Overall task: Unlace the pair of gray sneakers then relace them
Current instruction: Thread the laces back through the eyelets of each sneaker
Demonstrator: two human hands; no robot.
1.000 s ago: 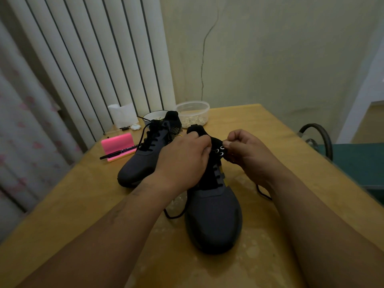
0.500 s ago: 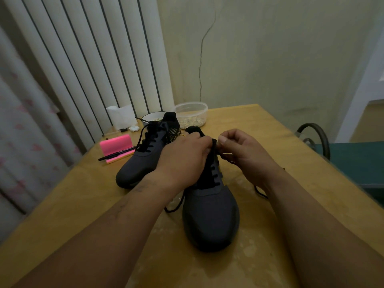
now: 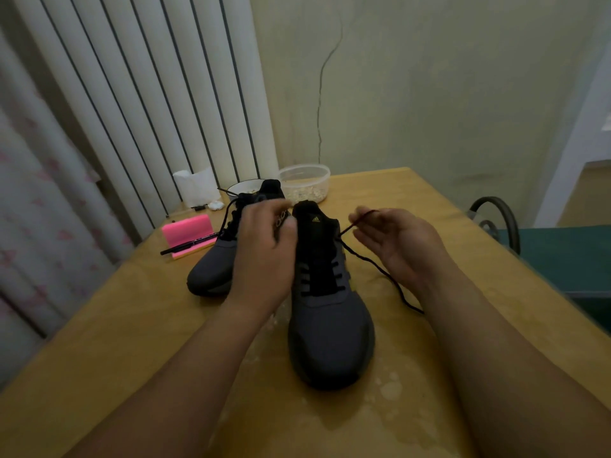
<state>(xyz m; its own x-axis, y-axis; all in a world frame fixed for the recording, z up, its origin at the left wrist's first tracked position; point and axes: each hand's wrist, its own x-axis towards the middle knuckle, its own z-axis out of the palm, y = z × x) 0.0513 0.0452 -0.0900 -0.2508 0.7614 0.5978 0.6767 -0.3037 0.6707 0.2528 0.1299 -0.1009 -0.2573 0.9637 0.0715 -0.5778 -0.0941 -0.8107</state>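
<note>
Two gray sneakers with black tongues and laces stand on the wooden table (image 3: pixel 99 342). The near sneaker (image 3: pixel 330 328) points its toe toward me. My left hand (image 3: pixel 264 256) grips its left eyelet flap near the collar. My right hand (image 3: pixel 393 242) is to the right of the shoe and pinches a black lace (image 3: pixel 373 262) between thumb and fingers; the lace runs from the shoe's upper right eyelets and trails down onto the table. The far sneaker (image 3: pixel 215 262) stands behind my left hand, partly hidden, with its lace still threaded.
A pink pad with a black pen (image 3: pixel 188 231) lies at the left. A white paper roll (image 3: pixel 196 188), a bowl (image 3: pixel 244 186) and a clear plastic tub (image 3: pixel 305 181) stand at the table's back edge. A chair with a green seat (image 3: pixel 562 256) stands at the right.
My right hand has pulled away to the right from the shoe's top, drawing the black lace out with it. My left hand has stayed on the shoe's left side.
</note>
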